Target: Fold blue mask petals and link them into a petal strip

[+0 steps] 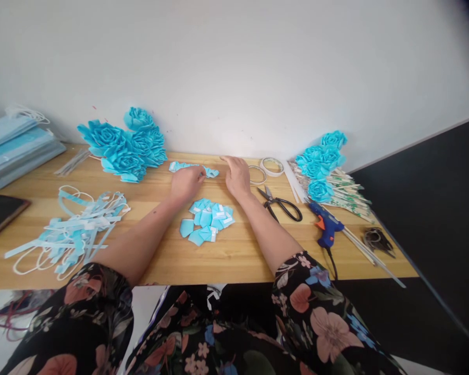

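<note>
My left hand (pixel 187 182) is over the table with its fingers curled closed; what they hold, if anything, is hidden. Behind it lies a row of small folded light-blue pieces (pixel 175 166), partly covered by the hand. To the right, my right hand (pixel 237 176) is held with fingers stretched out, apart from the left hand and with nothing seen in it. Between my forearms is a loose pile of cut light-blue petal-shaped pieces (pixel 205 219), some with white patches. Two rolls of tape (pixel 272 166) lie just right of my right hand.
Blue artificial flowers stand in a left cluster (pixel 119 146) and a right cluster (pixel 322 159). Black-handled scissors (pixel 279 203) and a corded blue glue gun (pixel 327 226) lie right. Left are scrap strips (pixel 78 224), a phone (pixel 2 213) and stacked face masks (pixel 19 146).
</note>
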Demonstrator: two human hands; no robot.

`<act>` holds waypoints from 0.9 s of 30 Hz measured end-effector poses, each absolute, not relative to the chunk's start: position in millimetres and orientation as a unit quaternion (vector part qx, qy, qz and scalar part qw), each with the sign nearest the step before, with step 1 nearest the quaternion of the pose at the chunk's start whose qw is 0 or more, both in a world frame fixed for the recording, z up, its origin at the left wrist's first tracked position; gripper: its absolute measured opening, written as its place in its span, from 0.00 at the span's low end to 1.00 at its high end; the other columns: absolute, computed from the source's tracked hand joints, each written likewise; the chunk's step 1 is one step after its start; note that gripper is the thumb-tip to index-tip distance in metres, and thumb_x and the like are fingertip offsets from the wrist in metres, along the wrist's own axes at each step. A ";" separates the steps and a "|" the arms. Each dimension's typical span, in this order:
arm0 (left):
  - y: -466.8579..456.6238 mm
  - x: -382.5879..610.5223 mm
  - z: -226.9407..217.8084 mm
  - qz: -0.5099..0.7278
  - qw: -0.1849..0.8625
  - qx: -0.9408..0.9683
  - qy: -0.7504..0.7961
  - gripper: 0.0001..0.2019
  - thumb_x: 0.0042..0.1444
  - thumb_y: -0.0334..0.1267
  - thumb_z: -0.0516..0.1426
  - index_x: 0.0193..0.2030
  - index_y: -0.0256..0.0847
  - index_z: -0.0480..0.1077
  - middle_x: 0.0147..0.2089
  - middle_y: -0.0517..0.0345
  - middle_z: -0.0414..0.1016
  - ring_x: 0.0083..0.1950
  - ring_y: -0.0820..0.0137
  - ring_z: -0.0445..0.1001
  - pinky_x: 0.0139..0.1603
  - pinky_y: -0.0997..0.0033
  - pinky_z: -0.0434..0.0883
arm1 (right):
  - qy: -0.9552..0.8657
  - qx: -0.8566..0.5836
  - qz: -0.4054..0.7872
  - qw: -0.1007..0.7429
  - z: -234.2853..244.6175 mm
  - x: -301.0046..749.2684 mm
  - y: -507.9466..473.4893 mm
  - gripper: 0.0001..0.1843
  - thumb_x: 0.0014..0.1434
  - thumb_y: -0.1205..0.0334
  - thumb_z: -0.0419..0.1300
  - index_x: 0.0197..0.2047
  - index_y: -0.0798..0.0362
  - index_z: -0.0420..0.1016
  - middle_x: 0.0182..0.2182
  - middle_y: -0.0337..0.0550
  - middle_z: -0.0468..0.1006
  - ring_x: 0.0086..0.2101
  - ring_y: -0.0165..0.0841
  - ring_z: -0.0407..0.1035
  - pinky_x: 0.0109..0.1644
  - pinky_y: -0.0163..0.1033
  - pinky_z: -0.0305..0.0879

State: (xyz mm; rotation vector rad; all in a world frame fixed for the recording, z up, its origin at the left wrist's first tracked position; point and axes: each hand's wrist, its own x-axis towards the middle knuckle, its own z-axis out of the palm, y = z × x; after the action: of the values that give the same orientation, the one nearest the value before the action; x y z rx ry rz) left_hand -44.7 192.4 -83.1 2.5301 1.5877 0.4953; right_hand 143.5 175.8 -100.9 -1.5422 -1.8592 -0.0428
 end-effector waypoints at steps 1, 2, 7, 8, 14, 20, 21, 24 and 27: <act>192.1 -44.4 -82.6 0.165 0.058 0.832 0.526 0.14 0.62 0.39 0.51 0.45 0.43 0.77 0.46 0.51 0.82 0.48 0.58 0.78 0.41 0.66 0.67 | -0.719 -0.597 -0.016 0.356 -100.1 143.2 175.0 0.31 0.53 0.79 0.47 0.57 0.56 0.73 0.54 0.49 0.77 0.55 0.42 0.67 0.66 0.50 0.55; 191.6 -44.2 -82.1 0.166 0.058 0.831 0.527 0.13 0.62 0.39 0.51 0.45 0.42 0.76 0.45 0.51 0.82 0.47 0.58 0.78 0.40 0.66 0.66 | -0.718 -0.596 -0.015 0.359 -98.8 142.7 174.1 0.31 0.54 0.78 0.46 0.58 0.55 0.73 0.55 0.48 0.77 0.56 0.42 0.67 0.68 0.51 0.52; 189.2 -43.0 -79.4 0.174 0.052 0.826 0.534 0.15 0.64 0.44 0.50 0.45 0.41 0.75 0.43 0.47 0.82 0.45 0.58 0.77 0.40 0.66 0.64 | -0.732 -0.559 0.004 0.389 -78.5 132.8 166.5 0.27 0.63 0.72 0.43 0.61 0.48 0.68 0.55 0.45 0.76 0.57 0.40 0.66 0.70 0.53 0.49; 189.2 -42.9 -79.1 0.177 0.052 0.826 0.533 0.16 0.65 0.45 0.50 0.44 0.40 0.75 0.43 0.46 0.82 0.45 0.58 0.77 0.40 0.66 0.64 | -0.737 -0.547 0.015 0.397 -71.9 129.4 163.8 0.26 0.64 0.70 0.44 0.62 0.48 0.68 0.55 0.44 0.76 0.57 0.40 0.66 0.68 0.51 0.53; 188.9 -43.0 -77.0 0.174 0.049 0.831 0.525 0.21 0.66 0.47 0.46 0.41 0.38 0.77 0.43 0.42 0.81 0.45 0.56 0.77 0.41 0.64 0.63 | -0.786 -0.502 0.077 0.353 -38.8 117.2 127.7 0.17 0.66 0.64 0.51 0.53 0.49 0.75 0.46 0.42 0.80 0.48 0.36 0.72 0.54 0.41 0.67; 182.4 -40.9 -71.1 0.207 0.065 0.831 0.513 0.20 0.65 0.45 0.47 0.36 0.36 0.76 0.38 0.43 0.81 0.41 0.58 0.76 0.39 0.66 0.62 | -0.814 -0.521 0.106 0.236 -44.2 133.9 71.5 0.13 0.65 0.64 0.55 0.49 0.48 0.78 0.43 0.41 0.82 0.43 0.36 0.74 0.47 0.41 0.67; 182.1 -39.9 -71.1 0.222 0.079 0.831 0.504 0.20 0.65 0.45 0.48 0.35 0.37 0.76 0.37 0.44 0.80 0.40 0.59 0.76 0.38 0.66 0.61 | -0.824 -0.511 0.105 0.221 -47.9 136.6 64.1 0.13 0.65 0.63 0.55 0.50 0.47 0.78 0.44 0.41 0.82 0.44 0.37 0.74 0.49 0.42 0.67; 184.1 -35.9 -74.7 0.267 0.182 0.830 0.455 0.20 0.63 0.45 0.49 0.31 0.36 0.76 0.30 0.50 0.78 0.34 0.65 0.73 0.34 0.69 0.61 | -0.842 -0.489 0.099 0.204 -59.1 139.4 48.5 0.15 0.65 0.60 0.57 0.54 0.47 0.76 0.50 0.45 0.80 0.51 0.41 0.71 0.56 0.47 0.66; 186.9 -32.1 -82.0 0.270 0.331 0.815 0.391 0.19 0.61 0.45 0.50 0.28 0.35 0.75 0.23 0.57 0.73 0.27 0.71 0.69 0.30 0.73 0.61 | -0.846 -0.479 0.095 0.214 -67.7 136.4 42.5 0.19 0.64 0.61 0.58 0.57 0.49 0.75 0.55 0.47 0.77 0.55 0.42 0.69 0.60 0.50 0.65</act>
State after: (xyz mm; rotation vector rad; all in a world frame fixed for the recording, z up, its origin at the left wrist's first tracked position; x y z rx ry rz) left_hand -32.1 186.9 -82.0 2.1312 1.0225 0.7064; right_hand 136.4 42.5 -67.7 -1.3284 -2.3477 0.2647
